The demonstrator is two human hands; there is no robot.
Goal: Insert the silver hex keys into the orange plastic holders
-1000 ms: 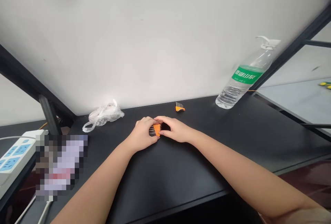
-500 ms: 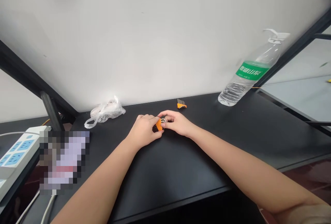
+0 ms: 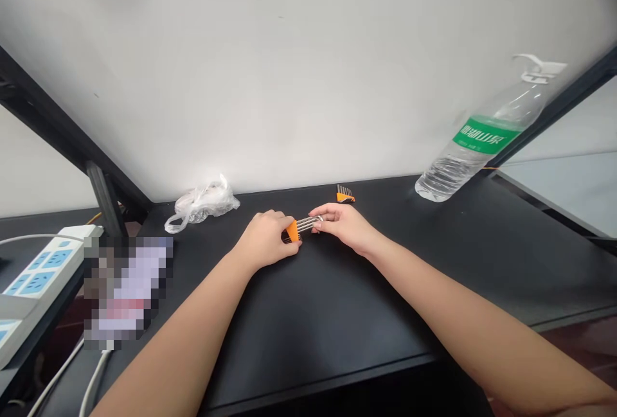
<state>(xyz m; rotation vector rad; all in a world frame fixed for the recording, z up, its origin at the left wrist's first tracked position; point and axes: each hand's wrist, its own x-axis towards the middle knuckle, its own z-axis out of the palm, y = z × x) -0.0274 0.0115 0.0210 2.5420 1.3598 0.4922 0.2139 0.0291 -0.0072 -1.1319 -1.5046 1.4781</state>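
My left hand (image 3: 267, 241) is closed around an orange and black hex key holder (image 3: 293, 230), just above the black tabletop. Several silver hex keys (image 3: 307, 223) stick out of its right side. At their bent ends, the thumb and fingers of my right hand (image 3: 348, 227) pinch the keys. How deep the keys sit in the holder is hidden by my left fingers. Behind my right hand lies a second orange piece with dark, slotted or rod-like parts (image 3: 346, 195), close to the wall.
A clear plastic bag (image 3: 206, 201) with something pale inside lies at the back left. Further left are a white power strip (image 3: 43, 279), a pixelated phone-like object (image 3: 135, 288) and white cables. A large water bottle (image 3: 486, 134) with a green label stands at the back right.
My right hand has moved right, away from the left. The hex keys now show a longer stretch of shaft outside the holder. The whole view has shifted slightly.
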